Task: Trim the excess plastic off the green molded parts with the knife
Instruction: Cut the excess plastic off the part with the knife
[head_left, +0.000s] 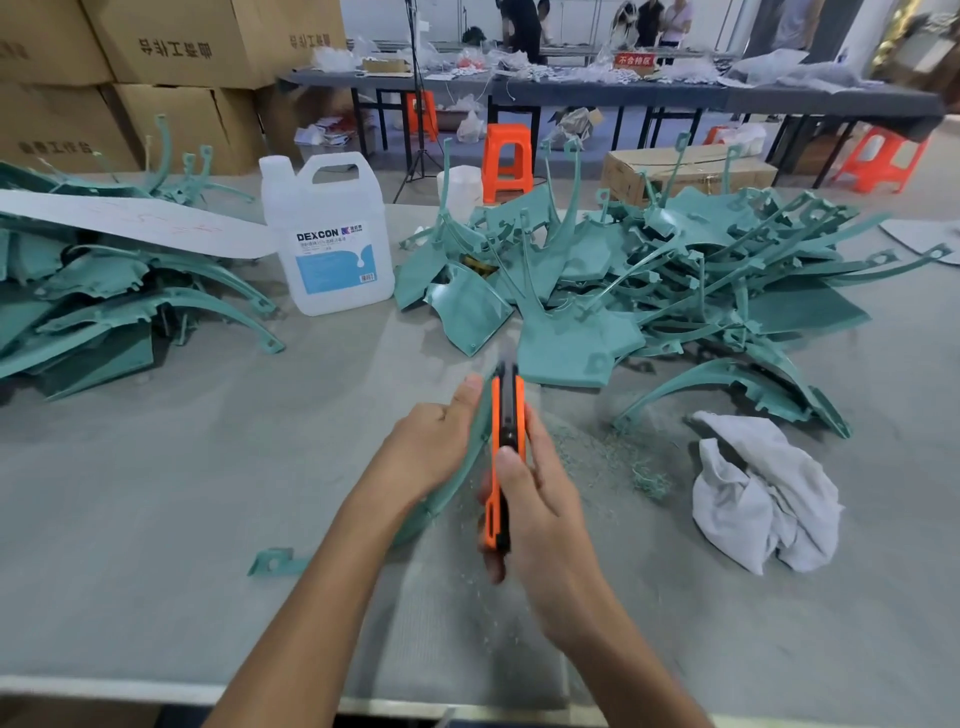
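My left hand grips a curved green molded part that arcs from under my palm down to a tab end lying on the table. My right hand holds an orange and black utility knife, thumb on top, with the blurred blade pointing away from me along the part's edge. Green shavings lie scattered to the right of my hands. A large heap of green parts sits at the back right, and another stack of green parts at the left.
A white DEXCON jug stands between the two piles. A crumpled white cloth lies at the right. A white board rests on the left stack. Cardboard boxes, orange stools and people at a far table are behind.
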